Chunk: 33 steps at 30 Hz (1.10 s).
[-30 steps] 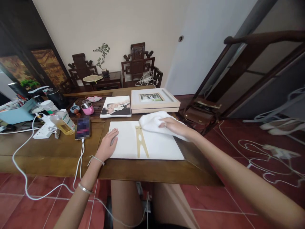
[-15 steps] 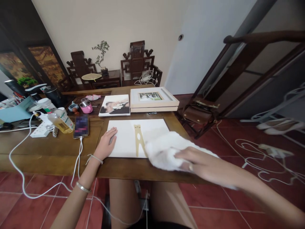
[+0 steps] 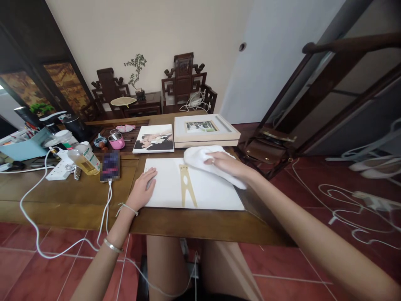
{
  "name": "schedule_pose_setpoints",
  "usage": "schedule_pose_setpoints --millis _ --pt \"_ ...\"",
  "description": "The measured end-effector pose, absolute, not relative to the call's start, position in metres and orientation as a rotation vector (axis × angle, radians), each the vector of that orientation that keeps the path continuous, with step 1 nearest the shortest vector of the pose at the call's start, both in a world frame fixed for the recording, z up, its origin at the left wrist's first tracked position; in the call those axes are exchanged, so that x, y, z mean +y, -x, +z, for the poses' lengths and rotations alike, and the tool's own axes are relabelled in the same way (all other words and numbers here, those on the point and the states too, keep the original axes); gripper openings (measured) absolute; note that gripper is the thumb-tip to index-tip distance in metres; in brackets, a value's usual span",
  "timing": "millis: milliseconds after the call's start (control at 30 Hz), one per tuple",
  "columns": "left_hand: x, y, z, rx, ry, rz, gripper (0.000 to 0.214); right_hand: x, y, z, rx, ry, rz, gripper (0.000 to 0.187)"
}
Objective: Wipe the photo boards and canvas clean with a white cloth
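Note:
A white rectangular board (image 3: 166, 188) lies flat near the table's front edge, with a tan cat-like figure (image 3: 185, 179) with two long legs on it. My left hand (image 3: 144, 188) rests on the board's left edge, fingers stretched out. At the board's upper right, my right hand (image 3: 224, 162) grips a bunched white cloth (image 3: 197, 155). The cloth covers the board's far right part, and its loose end hangs toward the right edge.
Behind the board lie a photo panel (image 3: 155, 140) and stacked pale frames (image 3: 206, 140). At left are a phone (image 3: 109, 166) on a charging cable, an oil-coloured bottle (image 3: 84, 159), a power strip (image 3: 59, 169) and a pink cup (image 3: 117, 142). A wooden chair (image 3: 282, 104) stands right.
My right hand has moved the cloth away from me, from the board's near right side to its far right. The figure's legs and the near right corner are now uncovered. My left hand stays on the board.

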<state>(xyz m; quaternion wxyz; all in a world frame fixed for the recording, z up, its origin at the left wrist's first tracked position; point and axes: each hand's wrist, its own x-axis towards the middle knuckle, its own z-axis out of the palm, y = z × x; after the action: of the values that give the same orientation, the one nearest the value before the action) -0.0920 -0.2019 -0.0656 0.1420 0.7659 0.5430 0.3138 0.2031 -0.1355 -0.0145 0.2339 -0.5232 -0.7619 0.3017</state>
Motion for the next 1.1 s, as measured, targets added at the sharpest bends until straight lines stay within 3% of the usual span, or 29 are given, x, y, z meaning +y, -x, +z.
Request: schedule_pose_setpoints --millis 233,467,867,1100 --pt "-0.202 0.092 -0.066 1.562 -2.21 0.909 0.036 -0.184 -0.182 -0.017 -2.331 1.328 0.681 0.026" --pt "-0.201 0.092 -0.069 1.546 -2.195 0.945 0.035 -0.265 -0.208 -0.007 -2.46 1.309 0.899 0.033" --pt "-0.203 0.093 -0.066 1.56 -2.209 0.908 0.036 -0.167 -0.157 -0.014 -2.449 1.192 0.6 0.027" --pt "-0.202 0.094 -0.067 1.544 -2.193 0.929 0.037 -0.212 -0.129 -0.021 -2.575 1.1 0.304 0.025"
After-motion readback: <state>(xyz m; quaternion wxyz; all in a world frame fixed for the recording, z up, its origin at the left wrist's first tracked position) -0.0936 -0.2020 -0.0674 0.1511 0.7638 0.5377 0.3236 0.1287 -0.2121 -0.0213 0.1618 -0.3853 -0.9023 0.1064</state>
